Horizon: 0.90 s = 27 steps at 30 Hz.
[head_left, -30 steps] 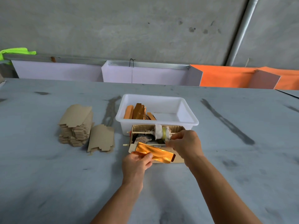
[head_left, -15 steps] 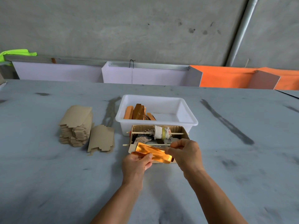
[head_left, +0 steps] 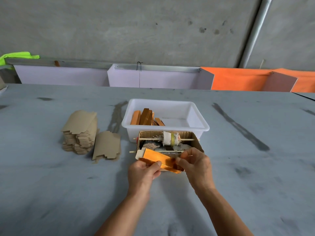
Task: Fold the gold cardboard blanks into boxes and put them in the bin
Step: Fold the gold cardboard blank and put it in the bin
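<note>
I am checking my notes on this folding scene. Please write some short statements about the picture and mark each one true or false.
1. Both hands hold the gold box: the left hand and the right hand grip the gold box. True.
2. The white bin holds no boxes. False: several finished gold boxes lean at its left end.
3. The stack of flat blanks lies left of the bin. True.
4. The glue roller box stands behind the bin. False: it stands in front of it.
</note>
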### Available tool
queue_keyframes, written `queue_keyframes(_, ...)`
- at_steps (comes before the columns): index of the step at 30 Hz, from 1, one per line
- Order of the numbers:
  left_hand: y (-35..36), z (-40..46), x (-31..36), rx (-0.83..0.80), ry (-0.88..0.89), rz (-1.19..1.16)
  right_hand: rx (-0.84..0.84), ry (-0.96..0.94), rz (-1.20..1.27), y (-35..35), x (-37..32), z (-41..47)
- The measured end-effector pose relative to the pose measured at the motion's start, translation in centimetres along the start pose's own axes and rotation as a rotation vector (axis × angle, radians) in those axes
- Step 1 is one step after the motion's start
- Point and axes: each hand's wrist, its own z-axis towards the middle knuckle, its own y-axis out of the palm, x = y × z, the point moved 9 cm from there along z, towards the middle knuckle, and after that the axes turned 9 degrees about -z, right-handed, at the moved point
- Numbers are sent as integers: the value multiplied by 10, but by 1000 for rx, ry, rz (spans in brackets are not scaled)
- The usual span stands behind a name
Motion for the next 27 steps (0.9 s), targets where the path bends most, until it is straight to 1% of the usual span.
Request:
queue_keyframes(6,-1,-2,2,36,10,2,-24,-54,36,2,3,3)
queue_keyframes(10,1,-4,0,35,-4,-14,-44,-21,190,2,7,-1)
queue_keyframes(15,5,-8,-2,21,2,-62,-110,20,378,10,3,-12)
queue_keyframes(18,8,-12,-1,-10,14,-91,-150,32,433,18,-1,-17)
queue_keyframes(27,4,-18,-3,-17,1,-163,-201,46,450,32,-9,-26)
